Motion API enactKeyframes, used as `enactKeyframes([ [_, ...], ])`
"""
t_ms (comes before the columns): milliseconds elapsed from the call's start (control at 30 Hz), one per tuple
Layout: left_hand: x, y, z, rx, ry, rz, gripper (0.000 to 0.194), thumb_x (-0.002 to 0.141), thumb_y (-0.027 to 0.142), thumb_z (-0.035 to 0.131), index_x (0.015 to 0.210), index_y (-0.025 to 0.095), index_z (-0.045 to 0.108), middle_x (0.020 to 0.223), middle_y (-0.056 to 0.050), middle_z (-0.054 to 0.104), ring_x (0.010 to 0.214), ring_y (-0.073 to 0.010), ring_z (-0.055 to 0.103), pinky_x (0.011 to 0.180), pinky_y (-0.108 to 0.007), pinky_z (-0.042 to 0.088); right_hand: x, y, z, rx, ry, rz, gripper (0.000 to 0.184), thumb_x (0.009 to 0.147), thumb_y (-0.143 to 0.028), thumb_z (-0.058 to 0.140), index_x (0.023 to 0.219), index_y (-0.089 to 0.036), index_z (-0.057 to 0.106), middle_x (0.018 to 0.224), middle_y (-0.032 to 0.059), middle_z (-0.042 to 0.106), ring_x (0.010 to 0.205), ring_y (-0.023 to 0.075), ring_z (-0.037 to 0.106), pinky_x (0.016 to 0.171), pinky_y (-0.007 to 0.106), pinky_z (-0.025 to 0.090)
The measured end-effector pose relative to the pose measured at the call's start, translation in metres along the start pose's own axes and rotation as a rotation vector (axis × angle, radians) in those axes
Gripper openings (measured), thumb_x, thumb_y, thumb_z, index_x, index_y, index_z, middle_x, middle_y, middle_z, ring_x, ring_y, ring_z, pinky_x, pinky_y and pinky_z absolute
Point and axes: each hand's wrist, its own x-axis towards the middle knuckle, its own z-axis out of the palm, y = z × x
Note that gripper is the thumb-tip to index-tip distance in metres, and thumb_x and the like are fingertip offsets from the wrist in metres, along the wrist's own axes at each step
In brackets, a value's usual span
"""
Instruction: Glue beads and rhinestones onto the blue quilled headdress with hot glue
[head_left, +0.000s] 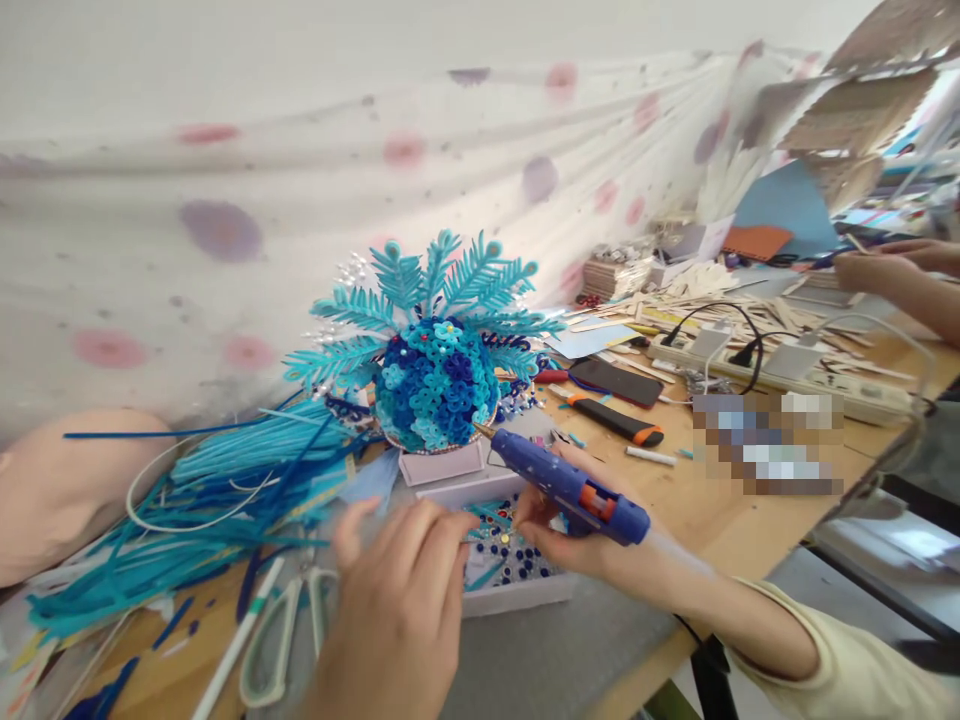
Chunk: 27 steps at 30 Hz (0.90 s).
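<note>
My right hand (577,530) is wrapped round a blue glue gun (562,480), whose nozzle points up and left toward a ball of blue and turquoise flowers (439,390). Turquoise fern-like fronds (435,275) fan out above the ball. My left hand (405,580) is palm down at the left side of a white box (517,597), its fingers bent and partly apart; nothing shows in them, though the fingertips are partly hidden. Inside the box lie dark blue beads (514,555), a few other small pieces and bits of turquoise stem.
Turquoise and blue chenille stems (232,470) lie in a heap at left, near white-handled scissors (274,640). At right are an orange-black utility knife (615,417), a phone (615,382) and a power strip (795,375). Another person's hands (892,275) work at far right.
</note>
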Motion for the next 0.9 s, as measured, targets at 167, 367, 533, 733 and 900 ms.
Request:
enactKeyframes([
  [167, 0.009, 0.018, 0.022, -0.066, 0.023, 0.022, 0.025, 0.097, 0.006, 0.039, 0.086, 0.022, 0.055, 0.077, -0.002, 0.064, 0.068, -0.0194, 0.064, 0.058, -0.032, 0.045, 0.0, -0.003, 0.004, -0.042, -0.006, 0.027, 0.017, 0.079, -0.02, 0.069, 0.087, -0.023, 0.054, 0.08, -0.0019, 0.066, 0.07, 0.0156, 0.062, 0.063, 0.027, 0.05],
  [367, 0.007, 0.016, 0.03, -0.044, 0.068, 0.104, 0.023, 0.092, 0.003, 0.042, 0.084, 0.021, 0.054, 0.075, -0.003, 0.061, 0.067, -0.021, 0.061, 0.057, -0.034, 0.046, -0.002, -0.002, 0.002, -0.17, 0.026, 0.037, 0.021, 0.07, -0.011, 0.065, 0.083, -0.022, 0.053, 0.075, -0.0041, 0.06, 0.066, 0.0134, 0.056, 0.06, 0.024, 0.046],
  [533, -0.002, 0.01, 0.033, 0.092, 0.057, 0.213, 0.019, 0.092, 0.003, 0.047, 0.094, 0.018, 0.059, 0.077, -0.003, 0.064, 0.072, -0.0217, 0.061, 0.066, -0.035, 0.049, -0.005, 0.001, 0.001, -0.192, 0.006, 0.066, 0.023, 0.07, -0.009, 0.065, 0.085, -0.022, 0.053, 0.077, -0.004, 0.06, 0.066, 0.0128, 0.054, 0.06, 0.024, 0.043],
  [733, 0.005, 0.017, 0.028, 0.161, 0.188, 0.279, 0.024, 0.095, 0.004, 0.041, 0.089, 0.016, 0.061, 0.075, -0.005, 0.067, 0.066, -0.0193, 0.061, 0.058, -0.034, 0.045, -0.009, -0.003, 0.001, -0.194, -0.002, 0.065, 0.021, 0.072, -0.012, 0.065, 0.086, -0.022, 0.053, 0.08, -0.0029, 0.063, 0.067, 0.0132, 0.055, 0.059, 0.024, 0.044],
  [900, 0.0, 0.014, 0.007, 0.263, 0.245, 0.314, 0.02, 0.093, 0.007, 0.051, 0.096, 0.018, 0.067, 0.076, -0.003, 0.072, 0.065, -0.0167, 0.064, 0.06, -0.031, 0.048, -0.003, 0.004, -0.008, -0.193, 0.104, 0.039, 0.018, 0.074, -0.022, 0.07, 0.083, -0.023, 0.055, 0.075, -0.0024, 0.063, 0.064, 0.0141, 0.056, 0.06, 0.027, 0.048],
])
